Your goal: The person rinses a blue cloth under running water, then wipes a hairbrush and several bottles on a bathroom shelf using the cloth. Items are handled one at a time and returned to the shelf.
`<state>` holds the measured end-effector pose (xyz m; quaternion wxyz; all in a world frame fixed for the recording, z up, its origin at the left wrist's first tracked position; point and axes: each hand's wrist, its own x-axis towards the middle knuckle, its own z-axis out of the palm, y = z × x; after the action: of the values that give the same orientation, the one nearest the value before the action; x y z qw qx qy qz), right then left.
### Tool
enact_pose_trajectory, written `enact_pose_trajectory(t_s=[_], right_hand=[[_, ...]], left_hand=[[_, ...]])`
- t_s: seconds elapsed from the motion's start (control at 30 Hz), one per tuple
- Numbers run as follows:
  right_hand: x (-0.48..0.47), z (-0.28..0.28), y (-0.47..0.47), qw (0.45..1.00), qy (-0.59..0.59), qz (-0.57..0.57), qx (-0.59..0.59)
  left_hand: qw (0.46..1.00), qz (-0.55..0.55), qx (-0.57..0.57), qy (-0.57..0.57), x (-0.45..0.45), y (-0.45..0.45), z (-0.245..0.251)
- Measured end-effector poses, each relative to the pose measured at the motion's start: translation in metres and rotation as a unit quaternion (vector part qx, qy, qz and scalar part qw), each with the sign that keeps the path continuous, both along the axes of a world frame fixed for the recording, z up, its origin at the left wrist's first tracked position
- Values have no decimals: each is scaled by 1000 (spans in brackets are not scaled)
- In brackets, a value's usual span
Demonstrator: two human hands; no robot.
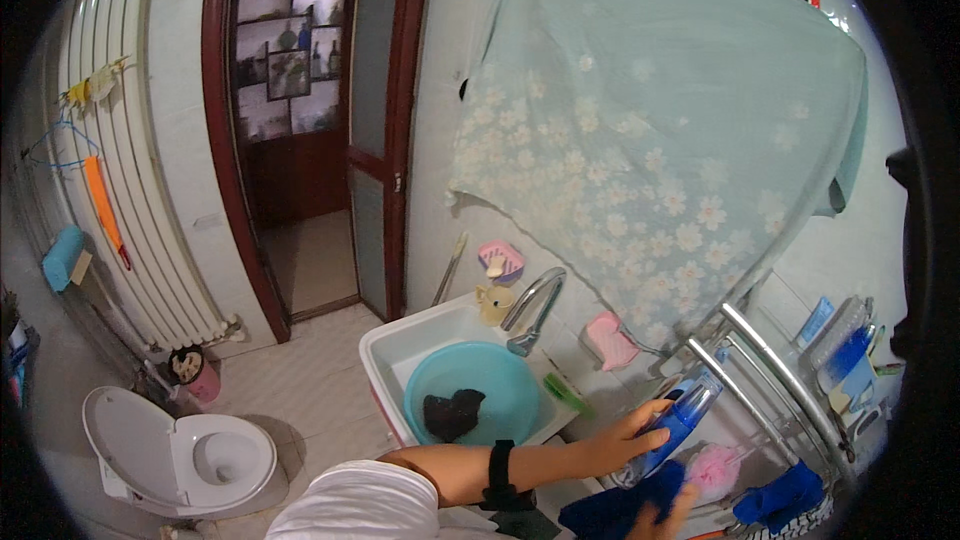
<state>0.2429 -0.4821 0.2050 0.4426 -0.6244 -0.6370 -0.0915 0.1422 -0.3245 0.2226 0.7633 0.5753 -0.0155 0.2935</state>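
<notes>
My left hand [630, 439] grips a blue bottle [679, 424] with a clear cap, held tilted beside the metal rack. A black band sits on that wrist. At the bottom edge my right hand [666, 516] is blurred and partly cut off; whether its fingers hold anything is unclear. Dark blue cloth [616, 506] lies close to it, just below the bottle. A pink mesh bath puff [714, 471] is right of both hands. Left of my forearm, a turquoise basin [517, 390] stands in the white sink [390, 349], with dark cloth [452, 414] in its water.
A chrome faucet [536, 292] arches over the basin. Around the sink are a yellow mug [495, 305], a pink soap dish [512, 259] and a green brush [562, 392]. Metal rack bars [750, 397] run along the right. A toilet [225, 457] stands lower left with its lid raised.
</notes>
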Motion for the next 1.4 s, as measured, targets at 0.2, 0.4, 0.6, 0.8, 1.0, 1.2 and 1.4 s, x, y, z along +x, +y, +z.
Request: enact_pose_trajectory(t_s=[0.2, 0.4, 0.6, 0.8, 1.0, 1.2, 1.4], right_hand=[[7, 54, 25, 858, 442, -59, 254], [-17, 15, 54, 893, 424, -4, 147], [-38, -2, 47, 966, 244, 10, 83], [-53, -28, 20, 994, 104, 11, 15], [-36, -30, 11, 983, 183, -19, 1], [0, 20, 24, 880, 410, 33, 236], [1, -15, 49, 992, 78, -96, 12]], left_hand=[[993, -52, -96, 42, -10, -19, -9], [998, 39, 51, 27, -15, -33, -8], [988, 152, 34, -2, -14, -26, -11], [992, 123, -2, 5, -27, -6, 8], [986, 149, 7, -73, -32, 6, 9], [989, 134, 22, -54, -15, -14, -12], [985, 160, 59, 10, -10, -39, -22]])
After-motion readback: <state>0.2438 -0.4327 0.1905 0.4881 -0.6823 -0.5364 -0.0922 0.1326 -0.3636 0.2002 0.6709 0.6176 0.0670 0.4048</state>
